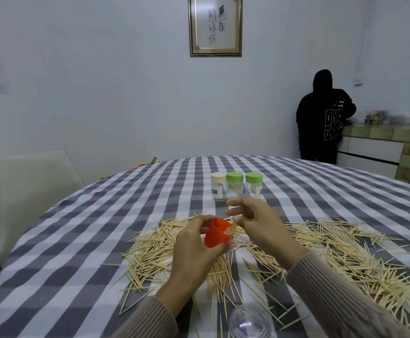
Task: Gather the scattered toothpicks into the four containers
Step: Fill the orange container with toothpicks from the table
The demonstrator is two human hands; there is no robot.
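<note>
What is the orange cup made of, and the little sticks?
The orange cup, held in the left hand, looks like smooth matte plastic: even bright colour, thin wall. The toothpicks look like pale bare wood or bamboo; which one is unclear.

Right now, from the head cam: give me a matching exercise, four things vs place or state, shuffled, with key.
Things:
1. orange cap
2. clear container
3. cream-lidded jar
4. loose toothpicks

Place or state:
A. lying at the near table edge, lid off
B. spread over the checked cloth
C. gripped in the left hand
D. standing upright, left end of the far row of three

Pairs: 1-C, 2-A, 3-D, 4-B
</note>
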